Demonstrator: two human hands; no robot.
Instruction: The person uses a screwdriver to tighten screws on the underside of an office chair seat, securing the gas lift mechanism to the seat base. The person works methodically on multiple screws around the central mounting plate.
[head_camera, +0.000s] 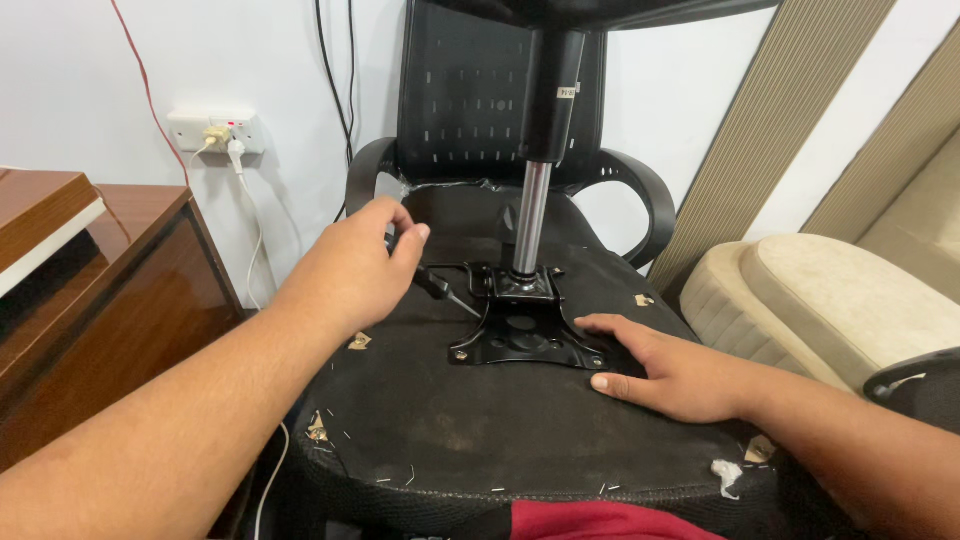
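A white wall (80, 80) with a socket (215, 130) upper left, a brown wooden cabinet (110, 280) at left, a beige cushioned seat (810, 300) at right.

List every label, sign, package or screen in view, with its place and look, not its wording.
Small label: a white rectangle with dark print, stuck on the black gas cylinder that rises from the chair's mounting plate, near the top of the view.
No packages, signs or screens show.

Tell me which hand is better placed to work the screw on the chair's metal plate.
Left. The left hand holds the screwdriver, tip at the metal plate. The right hand lies flat beside it, empty.
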